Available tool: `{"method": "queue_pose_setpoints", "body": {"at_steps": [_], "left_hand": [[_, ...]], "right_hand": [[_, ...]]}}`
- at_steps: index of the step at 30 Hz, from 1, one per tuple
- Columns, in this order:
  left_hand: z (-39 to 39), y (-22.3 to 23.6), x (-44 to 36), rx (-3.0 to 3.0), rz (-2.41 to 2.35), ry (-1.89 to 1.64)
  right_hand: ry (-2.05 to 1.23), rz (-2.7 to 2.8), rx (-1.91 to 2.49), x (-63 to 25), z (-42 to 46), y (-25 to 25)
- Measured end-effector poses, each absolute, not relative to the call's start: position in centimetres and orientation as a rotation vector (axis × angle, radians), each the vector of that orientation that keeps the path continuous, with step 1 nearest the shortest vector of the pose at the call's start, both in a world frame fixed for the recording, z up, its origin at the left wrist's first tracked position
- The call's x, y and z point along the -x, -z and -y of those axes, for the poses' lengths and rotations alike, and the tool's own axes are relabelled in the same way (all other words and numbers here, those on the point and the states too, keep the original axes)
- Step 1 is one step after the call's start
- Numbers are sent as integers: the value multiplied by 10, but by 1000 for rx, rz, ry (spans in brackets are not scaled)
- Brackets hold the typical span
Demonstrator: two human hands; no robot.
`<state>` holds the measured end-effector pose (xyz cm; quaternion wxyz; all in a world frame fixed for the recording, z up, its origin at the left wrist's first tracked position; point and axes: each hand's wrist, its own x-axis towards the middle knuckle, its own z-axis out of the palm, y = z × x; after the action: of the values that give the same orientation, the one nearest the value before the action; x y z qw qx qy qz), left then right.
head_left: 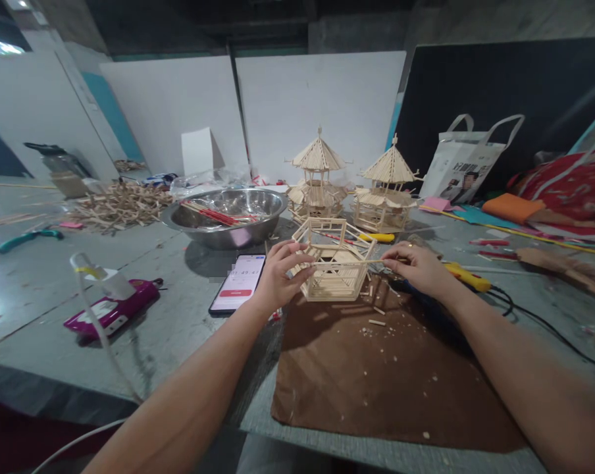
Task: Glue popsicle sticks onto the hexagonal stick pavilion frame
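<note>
A hexagonal frame model of thin wooden sticks [334,289] stands at the back edge of a brown cloth [357,375]. One thin stick [344,264] stretches level across the model's near side. Its right end is pinched between the thumb and fingers of my right hand [418,266]. On the other side, my left hand [285,273] closes its thumb and fingers around the stick's left end, against the model's corner. Wood scraps [376,322] lie on the cloth in front. Beside my right wrist rests a yellow-handled corded tool [468,276], its front partly hidden.
Two finished-looking stick pavilions [317,194] stand behind the model. A steel bowl [176,227] holds red sticks and plastic. Left of my hand lie a phone [235,286] and a purple power strip [117,309]. A yellow knife [378,237] and white bag [468,161] are farther back.
</note>
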<state>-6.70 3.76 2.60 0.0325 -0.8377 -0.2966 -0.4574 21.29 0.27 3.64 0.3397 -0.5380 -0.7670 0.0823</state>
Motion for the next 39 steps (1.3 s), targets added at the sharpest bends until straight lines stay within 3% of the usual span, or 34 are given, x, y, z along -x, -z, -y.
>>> {"method": "queue_pose_setpoints", "body": {"at_steps": [39], "left_hand": [[-38, -28, 69, 2579, 847, 1412]], "right_hand": [[-114, 2009, 1394, -209, -1, -40]]}}
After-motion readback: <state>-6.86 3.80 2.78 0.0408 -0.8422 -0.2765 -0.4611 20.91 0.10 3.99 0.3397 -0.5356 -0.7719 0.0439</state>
